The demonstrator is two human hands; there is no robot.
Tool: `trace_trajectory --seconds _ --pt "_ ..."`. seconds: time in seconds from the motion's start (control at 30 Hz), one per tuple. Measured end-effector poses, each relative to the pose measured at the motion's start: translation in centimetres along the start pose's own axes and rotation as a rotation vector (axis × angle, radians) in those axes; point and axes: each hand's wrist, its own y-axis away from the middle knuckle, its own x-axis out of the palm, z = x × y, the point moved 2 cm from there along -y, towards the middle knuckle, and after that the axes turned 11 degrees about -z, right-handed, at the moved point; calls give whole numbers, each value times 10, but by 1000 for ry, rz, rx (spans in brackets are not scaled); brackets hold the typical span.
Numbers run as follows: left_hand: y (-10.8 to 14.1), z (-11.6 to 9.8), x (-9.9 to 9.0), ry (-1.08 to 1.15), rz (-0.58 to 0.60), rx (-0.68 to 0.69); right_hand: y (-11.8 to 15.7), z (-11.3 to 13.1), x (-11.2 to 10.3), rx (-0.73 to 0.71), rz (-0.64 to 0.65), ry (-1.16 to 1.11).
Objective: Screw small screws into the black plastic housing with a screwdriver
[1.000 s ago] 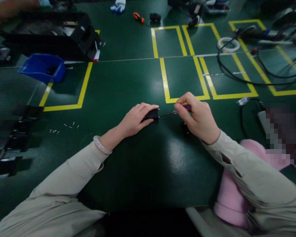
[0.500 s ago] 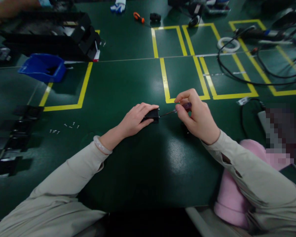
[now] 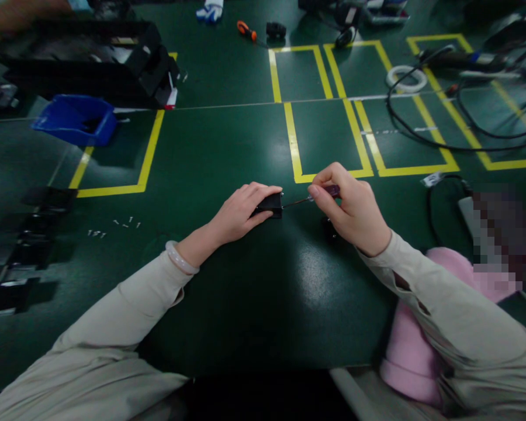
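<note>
In the middle of the green table, my left hand is closed around a small black box-like part, fingers over its far side and thumb along its near side. My right hand pinches the dark purplish handle of a screwdriver. Its thin shaft points left, and the tip meets the right end of the black part, where a small screw seems to sit. Under my right hand lies another small dark piece, partly covered. Several loose screws are scattered to the left.
A blue bin and a black rack stand at the back left, near another person's arm. Black parts line the left side. An orange-handled screwdriver lies far back. Cables and a pink sleeve-like cloth are at the right.
The fingers of my right hand have closed more tightly on the screwdriver handle, with the thumb and index finger shifting slightly. My left hand and the black part stay put.
</note>
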Motion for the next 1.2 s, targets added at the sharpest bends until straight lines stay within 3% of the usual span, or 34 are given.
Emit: trace_trajectory --seconds 1.2 --pt "1 0 -2 15 -22 -29 1 2 3 53 4 -4"
